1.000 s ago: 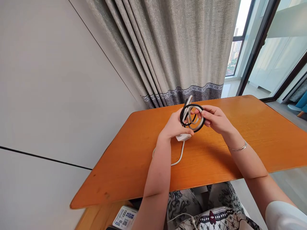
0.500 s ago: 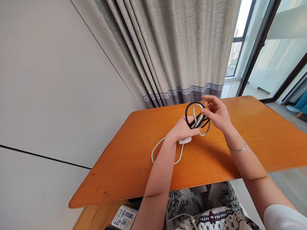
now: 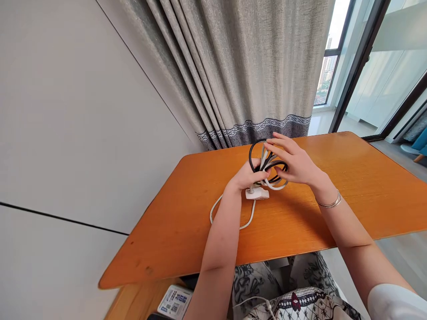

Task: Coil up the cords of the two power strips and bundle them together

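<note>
My left hand (image 3: 248, 176) is closed around a bundle of coiled cables, a black cable (image 3: 251, 156) and a white cable (image 3: 276, 188), whose loops stand up and to the right of the fist. My right hand (image 3: 295, 162) is at the right side of these loops, its fingers stretched out and apart. Its thumb and fingertips are at the loops; whether they press on them I cannot tell. Just below my left hand is a white block-shaped piece (image 3: 257, 194), its exact kind unclear. From it a white cord (image 3: 251, 218) curves over the tabletop and passes behind my left forearm.
The cables are over an orange-brown wooden table (image 3: 173, 231) with rounded corners. A grey curtain (image 3: 260, 66) hangs behind it, and a pale panelled wall (image 3: 66, 133) is at the left. Below the near edge lies a box with a printed white label (image 3: 175, 302).
The cable loops have tipped and spread, with the white loop now lower. My right hand has shifted left and its fingers have straightened. The white block is more exposed.
</note>
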Available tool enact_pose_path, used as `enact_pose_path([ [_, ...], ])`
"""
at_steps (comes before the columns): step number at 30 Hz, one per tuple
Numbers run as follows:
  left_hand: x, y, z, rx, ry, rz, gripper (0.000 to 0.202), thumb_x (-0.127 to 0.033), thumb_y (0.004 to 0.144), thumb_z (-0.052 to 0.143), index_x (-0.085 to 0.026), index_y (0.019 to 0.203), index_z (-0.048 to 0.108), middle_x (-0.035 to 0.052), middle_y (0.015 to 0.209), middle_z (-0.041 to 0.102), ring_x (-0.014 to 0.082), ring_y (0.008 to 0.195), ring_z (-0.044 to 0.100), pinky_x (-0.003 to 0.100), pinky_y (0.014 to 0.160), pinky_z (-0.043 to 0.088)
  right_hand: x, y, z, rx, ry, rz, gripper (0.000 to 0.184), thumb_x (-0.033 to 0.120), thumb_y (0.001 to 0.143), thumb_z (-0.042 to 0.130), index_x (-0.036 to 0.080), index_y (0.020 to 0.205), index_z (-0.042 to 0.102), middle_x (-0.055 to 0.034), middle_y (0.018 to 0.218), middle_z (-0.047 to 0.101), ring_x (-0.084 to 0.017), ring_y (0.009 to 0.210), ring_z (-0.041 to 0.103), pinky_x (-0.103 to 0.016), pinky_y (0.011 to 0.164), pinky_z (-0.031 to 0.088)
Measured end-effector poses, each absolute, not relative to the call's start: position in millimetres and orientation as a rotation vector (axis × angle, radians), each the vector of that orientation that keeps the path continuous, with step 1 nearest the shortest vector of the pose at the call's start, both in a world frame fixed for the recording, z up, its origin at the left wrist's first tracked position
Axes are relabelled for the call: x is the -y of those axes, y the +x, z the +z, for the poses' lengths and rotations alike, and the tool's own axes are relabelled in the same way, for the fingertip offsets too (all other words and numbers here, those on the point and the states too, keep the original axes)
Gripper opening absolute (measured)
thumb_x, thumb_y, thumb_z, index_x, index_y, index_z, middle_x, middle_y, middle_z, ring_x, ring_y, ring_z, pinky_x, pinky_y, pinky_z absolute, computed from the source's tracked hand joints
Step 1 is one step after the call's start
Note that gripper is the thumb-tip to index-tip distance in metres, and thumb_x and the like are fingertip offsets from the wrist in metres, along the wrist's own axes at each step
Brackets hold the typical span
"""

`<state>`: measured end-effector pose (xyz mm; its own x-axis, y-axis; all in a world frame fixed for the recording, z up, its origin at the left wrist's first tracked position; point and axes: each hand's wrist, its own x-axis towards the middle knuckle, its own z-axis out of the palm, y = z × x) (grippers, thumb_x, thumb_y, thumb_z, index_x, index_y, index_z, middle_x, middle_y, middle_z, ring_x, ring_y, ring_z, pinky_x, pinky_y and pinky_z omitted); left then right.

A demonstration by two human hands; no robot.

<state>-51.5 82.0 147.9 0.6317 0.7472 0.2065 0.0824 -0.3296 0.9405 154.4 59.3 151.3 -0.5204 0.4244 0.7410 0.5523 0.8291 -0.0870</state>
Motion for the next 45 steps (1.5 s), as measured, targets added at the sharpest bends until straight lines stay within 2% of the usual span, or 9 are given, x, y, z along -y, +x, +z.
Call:
enact_pose_path([
  [6,-85.0,-53.7,147.1,-0.644,1.774,0.772,0.028,-0.039,0.058,0.072,-0.016,0.063,0.057,-0.0032,0.056,0.05,0.0086,0.051,0.043,0.022,0.048,0.036,-61.7,149.8,145.6,2.166,-0.834,-0.211,0.05,0.015,0.094,0.052,0.023,0.143,0.052,-0.0116,0.143,0.057,-0.026,0.137,0.052,-0.047,0.113,0.047],
  [11,-86.8,-56.3,145.9,-0.711,1.732,0.728,0.031,-0.04,0.058,0.074,-0.016,0.064,0.057,-0.0022,0.055,0.053,0.0089,0.049,0.046,0.022,0.048,0.04,-66.2,150.3,138.7,2.163,-0.998,-0.172,0.035,0.021,0.097,0.051,0.02,0.131,0.06,-0.0136,0.126,0.065,-0.025,0.109,0.068,-0.037,0.087,0.059],
  [19,-89.7,-66.6,149.4,-0.792,1.862,0.676,0.025,-0.037,0.067,0.073,-0.015,0.076,0.065,0.001,0.067,0.063,0.0135,0.059,0.056,0.025,0.056,0.046,-69.4,148.6,134.7,2.161,-1.147,-0.211,0.024,0.029,0.098,0.054,0.017,0.114,0.067,-0.0111,0.103,0.07,-0.021,0.091,0.068,-0.028,0.068,0.048],
  [24,-87.1,-70.4,151.9,-1.012,1.968,0.847,0.031,-0.036,0.072,0.071,-0.016,0.095,0.065,0.0052,0.092,0.07,0.0205,0.083,0.065,0.033,0.076,0.053,-70.6,149.4,136.7,2.059,-1.214,-0.149,0.023,0.033,0.096,0.057,0.015,0.102,0.069,-0.0105,0.09,0.069,-0.021,0.08,0.063,-0.029,0.068,0.043],
  [28,-74.1,-59.9,156.0,-1.236,2.087,1.231,0.042,-0.018,0.071,0.068,-0.019,0.112,0.058,0.0092,0.117,0.065,0.0236,0.107,0.065,0.04,0.097,0.05,-72.3,149.1,137.9,1.966,-1.199,0.01,0.022,0.037,0.091,0.062,0.016,0.085,0.068,-0.0062,0.076,0.067,-0.017,0.068,0.056,-0.028,0.064,0.038],
  [30,-66.2,-50.5,157.7,-1.313,2.247,1.346,0.035,-0.008,0.072,0.062,-0.02,0.106,0.061,0.0122,0.126,0.062,0.0264,0.12,0.06,0.043,0.104,0.045,-73.2,148.5,137.7,1.908,-1.219,0.134,0.022,0.037,0.088,0.064,0.017,0.079,0.067,-0.0025,0.067,0.063,-0.015,0.062,0.052,-0.027,0.06,0.034],
  [33,-56.6,-36.4,157.7,-1.417,2.494,1.283,0.024,-0.001,0.078,0.055,-0.019,0.088,0.067,0.014,0.14,0.057,0.0301,0.133,0.053,0.049,0.111,0.039,-73.6,147.6,138.3,1.781,-1.241,0.333,0.021,0.037,0.083,0.067,0.017,0.089,0.068,0.0034,0.059,0.056,-0.012,0.055,0.047,-0.026,0.057,0.032],
  [37,-50.3,-24.3,152.0,-1.476,2.672,1.147,0.017,-0.013,0.088,0.06,-0.02,0.09,0.075,0.0131,0.153,0.049,0.0336,0.142,0.044,0.056,0.118,0.031,-70.8,145.4,142.8,1.629,-1.225,0.507,0.041,0.036,0.075,0.07,0.018,0.11,0.06,0.0094,0.055,0.051,-0.012,0.052,0.045,-0.026,0.056,0.033],
  [45,-49.2,-24.9,150.1,-1.386,2.845,0.869,0.023,-0.032,0.093,0.06,-0.019,0.087,0.078,0.0099,0.162,0.037,0.0376,0.151,0.029,0.062,0.121,0.026,-66.3,136.0,143.9,1.5,-1.143,0.705,0.051,0.035,0.067,0.072,0.021,0.111,0.052,0.0131,0.052,0.045,-0.011,0.048,0.04,-0.025,0.052,0.031],
])
